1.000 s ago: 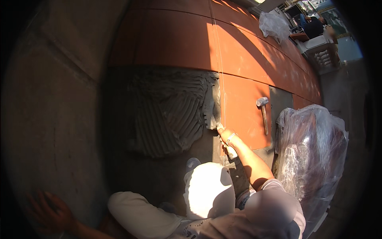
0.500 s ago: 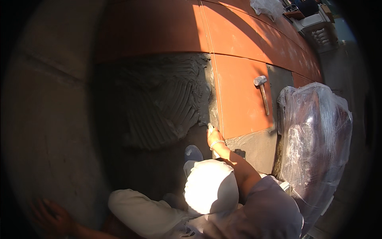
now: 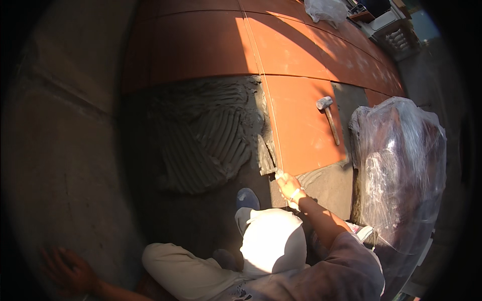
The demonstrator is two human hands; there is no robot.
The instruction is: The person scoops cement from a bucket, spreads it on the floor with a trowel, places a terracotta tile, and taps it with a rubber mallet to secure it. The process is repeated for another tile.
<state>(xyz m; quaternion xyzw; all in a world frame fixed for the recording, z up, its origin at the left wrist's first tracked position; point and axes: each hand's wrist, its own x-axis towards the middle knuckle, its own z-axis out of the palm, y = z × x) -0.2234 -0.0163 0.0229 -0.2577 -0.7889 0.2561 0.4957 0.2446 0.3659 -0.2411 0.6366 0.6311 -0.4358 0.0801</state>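
Observation:
My right hand [image 3: 288,186] is closed round the handle of a trowel [image 3: 265,157]. The trowel's mortar-smeared blade lies along the left edge of an orange-red tile [image 3: 300,123], where the mortar ends. Ridged grey mortar [image 3: 201,145] spreads to the left of the blade, mostly in shade. At the lower left, my left hand [image 3: 70,271] rests on a brown surface [image 3: 75,200] with its fingers spread and holds nothing. A mallet [image 3: 329,118] with a pale head and wooden handle lies on the tile.
Laid orange tiles [image 3: 201,42] cover the far side. A thin string [image 3: 258,62] runs over them toward my right hand. A bulky plastic-wrapped stack [image 3: 399,170] stands at the right. Clear plastic sheeting [image 3: 326,10] lies far off. My shoe [image 3: 247,199] is beside the mortar.
My right hand has drawn back toward me and slightly right, and the trowel blade now shows plainly. My left hand stays at the lower left. The view has shifted a little.

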